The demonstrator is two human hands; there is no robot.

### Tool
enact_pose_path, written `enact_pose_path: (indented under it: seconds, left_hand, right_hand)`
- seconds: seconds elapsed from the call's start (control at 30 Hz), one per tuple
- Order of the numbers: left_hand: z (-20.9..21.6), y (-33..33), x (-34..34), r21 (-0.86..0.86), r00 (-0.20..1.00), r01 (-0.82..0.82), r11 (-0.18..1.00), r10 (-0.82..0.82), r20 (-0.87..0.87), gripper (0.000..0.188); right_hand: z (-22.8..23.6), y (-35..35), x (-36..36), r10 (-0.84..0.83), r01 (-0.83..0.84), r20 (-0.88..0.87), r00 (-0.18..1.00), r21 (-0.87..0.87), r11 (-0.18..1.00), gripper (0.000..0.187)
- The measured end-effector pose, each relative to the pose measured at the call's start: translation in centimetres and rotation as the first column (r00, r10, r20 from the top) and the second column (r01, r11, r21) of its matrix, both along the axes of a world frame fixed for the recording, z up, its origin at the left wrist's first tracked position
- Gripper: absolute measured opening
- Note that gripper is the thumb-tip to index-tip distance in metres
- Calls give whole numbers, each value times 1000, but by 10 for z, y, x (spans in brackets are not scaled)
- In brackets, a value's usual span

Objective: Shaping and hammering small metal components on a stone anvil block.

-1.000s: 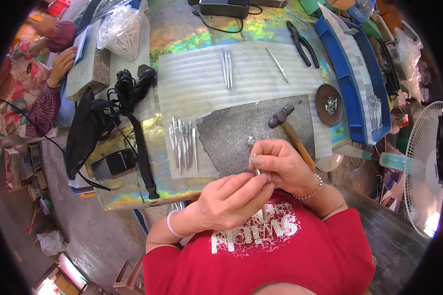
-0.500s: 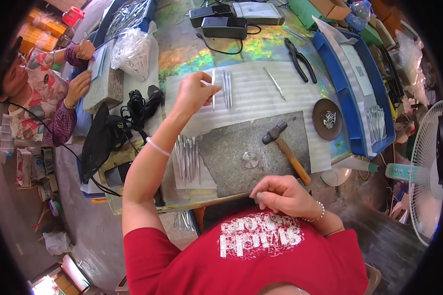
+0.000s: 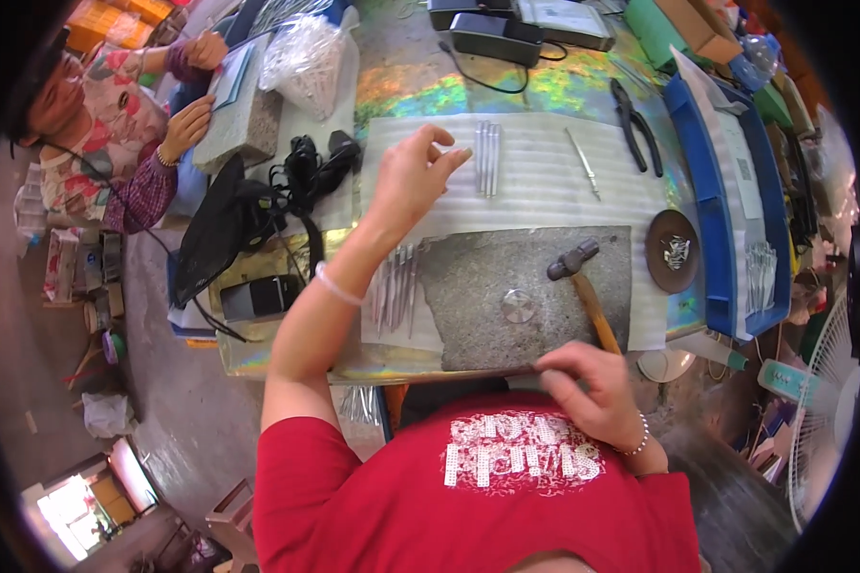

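Observation:
My left hand (image 3: 419, 177) hovers over the white foam sheet (image 3: 535, 205), thumb and fingers apart, holding nothing. Just right of its fingertips, several slim silver metal rods (image 3: 487, 159) lie side by side in a row. Below that wrist, a bundle of pointed silver rods (image 3: 392, 291) rests on the sheet. My right hand (image 3: 592, 387) is at the table's front edge, loosely bent with a gap between thumb and fingers; nothing shows in it. Close above it, a hammer (image 3: 592, 304) with a wooden handle lies on the grey stone slab (image 3: 478, 277), beside a round metal disc (image 3: 518, 306).
A single thin rod (image 3: 583, 162) and black-handled pliers (image 3: 635, 129) lie farther right. Small metal pieces fill a brown dish (image 3: 661, 277) beside a blue bin (image 3: 717, 205). Black straps and a bag (image 3: 225, 229) sit left. A co-worker (image 3: 105, 134) works beyond them; a fan (image 3: 822, 411) stands right.
My left hand has let go of a rod, now lined up with the others, and drawn back left with its fingers spread. My right hand has shifted slightly; the whole view has turned.

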State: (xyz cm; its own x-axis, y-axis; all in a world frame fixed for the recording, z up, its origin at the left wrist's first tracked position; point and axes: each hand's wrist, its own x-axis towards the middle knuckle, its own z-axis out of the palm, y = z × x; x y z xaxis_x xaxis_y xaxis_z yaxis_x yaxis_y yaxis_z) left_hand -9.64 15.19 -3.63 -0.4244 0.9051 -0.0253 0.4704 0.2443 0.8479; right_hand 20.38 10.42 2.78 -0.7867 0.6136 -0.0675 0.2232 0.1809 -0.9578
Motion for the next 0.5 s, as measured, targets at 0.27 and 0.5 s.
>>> enact_pose_path:
  seconds: [0.27,0.5]
  left_hand:
    - [0,-150,-3,-55,956,-280,958,273,-110,26]
    - [-14,-157,4,-239,941,-217,947,138,-309,38]
  right_hand:
    - [-17,23,-1,-283,78,257,924,599,797,39]
    - [-25,16,-6,-359,-35,381,852,726,687,50]
